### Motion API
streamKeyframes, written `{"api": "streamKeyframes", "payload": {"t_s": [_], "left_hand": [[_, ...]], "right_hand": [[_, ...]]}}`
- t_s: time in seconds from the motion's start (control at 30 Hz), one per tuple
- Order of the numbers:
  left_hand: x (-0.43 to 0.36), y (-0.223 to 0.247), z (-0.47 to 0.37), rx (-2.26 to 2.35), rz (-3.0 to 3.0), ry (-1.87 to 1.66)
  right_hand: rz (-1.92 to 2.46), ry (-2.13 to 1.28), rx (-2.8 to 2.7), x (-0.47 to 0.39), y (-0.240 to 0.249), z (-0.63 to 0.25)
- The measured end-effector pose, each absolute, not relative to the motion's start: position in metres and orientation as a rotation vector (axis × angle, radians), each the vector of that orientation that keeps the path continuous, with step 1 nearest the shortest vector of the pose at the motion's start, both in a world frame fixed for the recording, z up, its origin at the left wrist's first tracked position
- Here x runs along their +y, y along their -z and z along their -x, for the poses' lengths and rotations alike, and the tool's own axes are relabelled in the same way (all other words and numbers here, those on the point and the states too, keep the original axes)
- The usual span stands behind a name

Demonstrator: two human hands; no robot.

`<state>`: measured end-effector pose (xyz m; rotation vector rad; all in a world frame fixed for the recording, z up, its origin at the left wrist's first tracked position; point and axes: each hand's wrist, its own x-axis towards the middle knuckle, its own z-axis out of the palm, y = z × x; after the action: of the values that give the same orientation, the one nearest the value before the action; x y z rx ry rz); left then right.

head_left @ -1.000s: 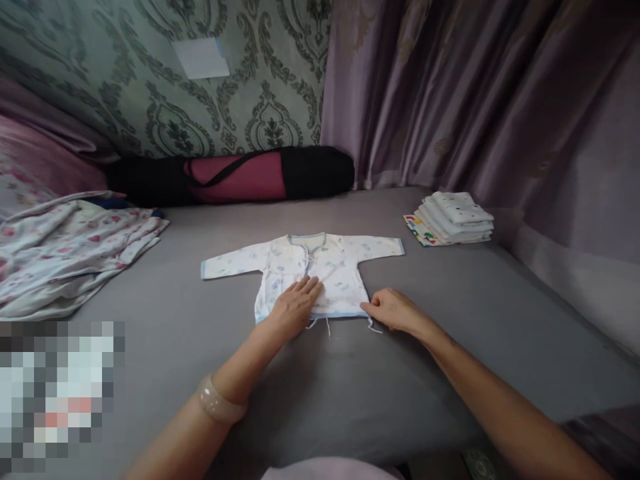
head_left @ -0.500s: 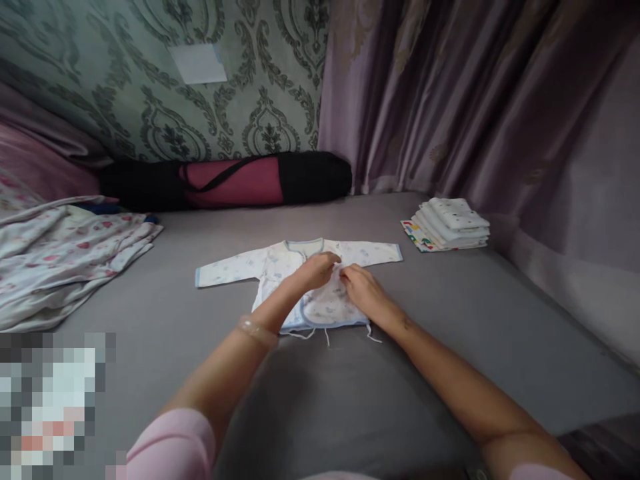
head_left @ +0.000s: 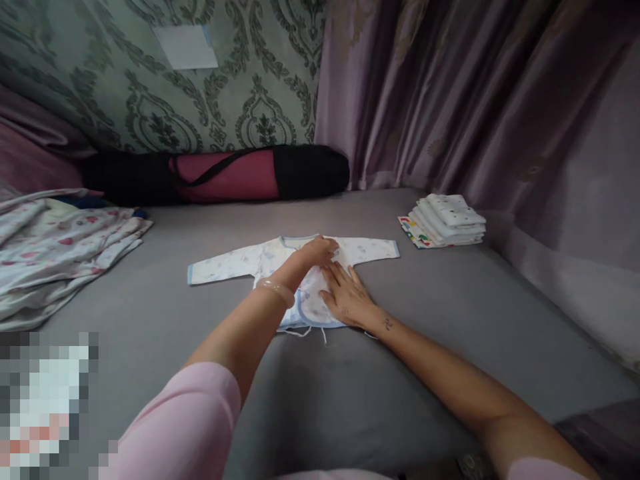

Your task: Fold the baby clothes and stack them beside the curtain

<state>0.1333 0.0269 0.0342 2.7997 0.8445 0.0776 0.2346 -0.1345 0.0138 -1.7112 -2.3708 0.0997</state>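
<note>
A small white baby shirt (head_left: 227, 264) with a faint print and blue trim lies spread on the grey sheet, sleeves out to both sides. My left hand (head_left: 320, 251) is at the upper chest of the shirt, near the collar; its fingers curl down on the cloth, and whether they pinch it is hidden. Just below and to the right, my right hand (head_left: 347, 295) lies flat on the shirt's front with its fingers spread. White strings (head_left: 300, 332) stick out under the bottom hem.
A stack of folded cloths (head_left: 447, 221) sits at the right rear. Along the wall lies a long black and dark red bag (head_left: 225, 175). Crumpled printed fabric (head_left: 75, 247) covers the left side of the grey bed sheet (head_left: 165, 333). Curtains hang at the right.
My right hand has gone from bent, closed fingers to lying flat and spread on the shirt. My left hand has shifted slightly up towards the collar. The view has moved a little.
</note>
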Motion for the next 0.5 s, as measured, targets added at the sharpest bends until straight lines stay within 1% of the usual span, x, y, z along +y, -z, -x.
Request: {"api": "streamKeyframes", "payload": {"t_s": [0.07, 0.17, 0.5], "left_hand": [[0.031, -0.036, -0.131, 0.791, -2.838, 0.027], [0.034, -0.037, -0.127, 0.743, -2.851, 0.088], [0.026, -0.038, -0.127, 0.745, -2.818, 0.072]], "right_hand": [[1.67, -0.126, -2.448, -0.141, -0.018, -0.232], [1.57, -0.176, -2.556, -0.151, -0.024, -0.226], [1.178, -0.49, -2.731, -0.211, -0.045, -0.191]]}}
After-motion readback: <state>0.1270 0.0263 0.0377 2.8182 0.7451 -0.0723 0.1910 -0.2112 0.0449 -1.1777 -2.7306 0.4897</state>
